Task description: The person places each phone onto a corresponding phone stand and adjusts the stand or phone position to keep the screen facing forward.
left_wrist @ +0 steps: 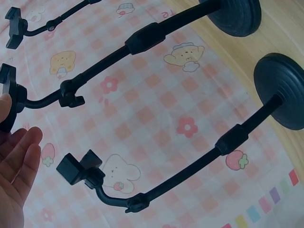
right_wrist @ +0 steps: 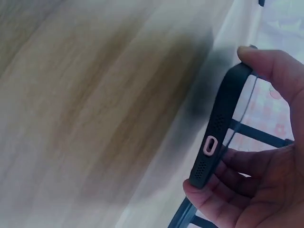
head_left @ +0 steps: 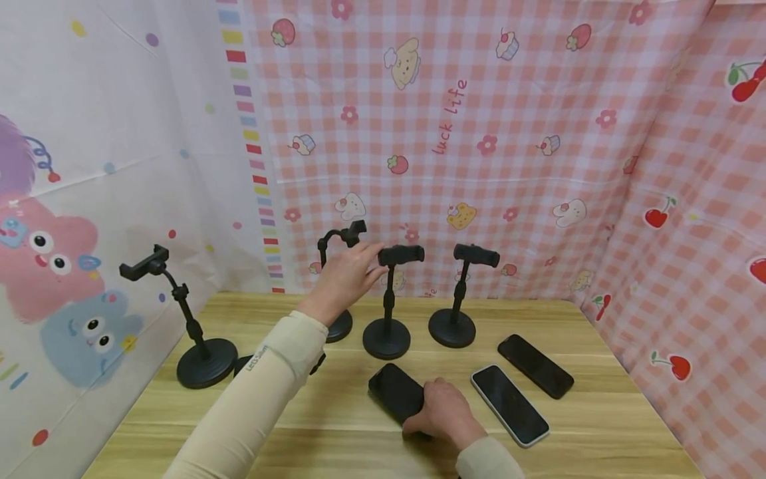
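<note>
My left hand [head_left: 349,274] is at the holder of the middle phone stand [head_left: 387,339], a black stand with a round base. In the left wrist view, the thumb [left_wrist: 4,108] lies over the end of the holder [left_wrist: 9,92] with fingers just below it, the others stretched out. My right hand [head_left: 445,411] grips a black-cased smartphone [head_left: 396,392] across its lower end. The right wrist view shows thumb and fingers on opposite edges of the phone [right_wrist: 221,114], its charging port facing the camera and a shadow on the tabletop.
Other phone stands are one behind my left wrist [head_left: 340,326], one to the right [head_left: 453,328] and one at far left [head_left: 206,362]. A white-edged phone [head_left: 510,404] and a black phone [head_left: 535,366] lie at right. My left forearm partly hides a dark object [head_left: 241,364]. Printed cloth [head_left: 455,166] hangs behind the table.
</note>
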Demonstrator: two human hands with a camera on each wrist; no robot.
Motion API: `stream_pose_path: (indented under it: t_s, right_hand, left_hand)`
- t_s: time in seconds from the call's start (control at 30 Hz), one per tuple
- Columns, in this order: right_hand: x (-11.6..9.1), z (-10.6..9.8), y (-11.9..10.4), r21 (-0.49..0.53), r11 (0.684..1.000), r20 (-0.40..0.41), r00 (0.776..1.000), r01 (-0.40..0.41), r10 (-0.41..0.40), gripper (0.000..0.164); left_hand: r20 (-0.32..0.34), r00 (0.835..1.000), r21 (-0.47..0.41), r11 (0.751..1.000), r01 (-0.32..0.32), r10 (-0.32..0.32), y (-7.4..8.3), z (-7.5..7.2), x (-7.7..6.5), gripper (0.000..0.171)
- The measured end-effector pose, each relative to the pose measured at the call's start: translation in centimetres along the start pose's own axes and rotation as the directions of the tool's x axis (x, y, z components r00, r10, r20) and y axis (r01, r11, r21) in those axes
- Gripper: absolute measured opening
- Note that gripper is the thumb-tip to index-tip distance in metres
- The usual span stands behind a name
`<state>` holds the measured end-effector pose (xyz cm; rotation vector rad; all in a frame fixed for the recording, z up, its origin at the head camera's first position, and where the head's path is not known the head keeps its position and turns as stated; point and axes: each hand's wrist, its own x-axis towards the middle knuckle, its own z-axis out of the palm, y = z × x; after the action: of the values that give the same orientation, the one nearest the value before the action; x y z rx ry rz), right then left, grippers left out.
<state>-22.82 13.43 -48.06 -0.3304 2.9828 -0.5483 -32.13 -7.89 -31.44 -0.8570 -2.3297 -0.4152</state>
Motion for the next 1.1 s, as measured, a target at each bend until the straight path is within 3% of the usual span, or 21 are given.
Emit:
stream_pose_path:
  t_s: [0.37, 0.57, 0.8, 1.1]
  right_hand:
    - [0.2, -1.5, 0.7, 0.085, 0.994, -0.177, 0.981, -0.066, 0.080, 0.074]
    - [0.4, -2.2, 0.9, 0.084, 0.991, -0.245, 0.962, -0.103, 0.120, 0.081]
    - [0.3, -3.5, 0.5, 0.120, 0.989, -0.324, 0.938, -0.084, 0.119, 0.082]
    - [0.3, -4.7, 0.0, 0.168, 0.982, -0.385, 0.911, -0.088, 0.147, 0.085]
  left_hand:
    - [-0.043, 0.997, 0.024, 0.998, -0.056, 0.057, -0.2, 0.2, -0.1, 0.042]
    - [-0.041, 0.998, 0.016, 0.999, -0.042, 0.043, -0.1, 0.3, -0.1, 0.043]
    - [-0.037, 0.999, 0.022, 0.999, -0.030, 0.031, -0.1, 0.4, -0.2, 0.042]
    - [-0.076, 0.994, 0.018, 0.997, -0.079, 0.081, -0.3, 0.4, -0.1, 0.041]
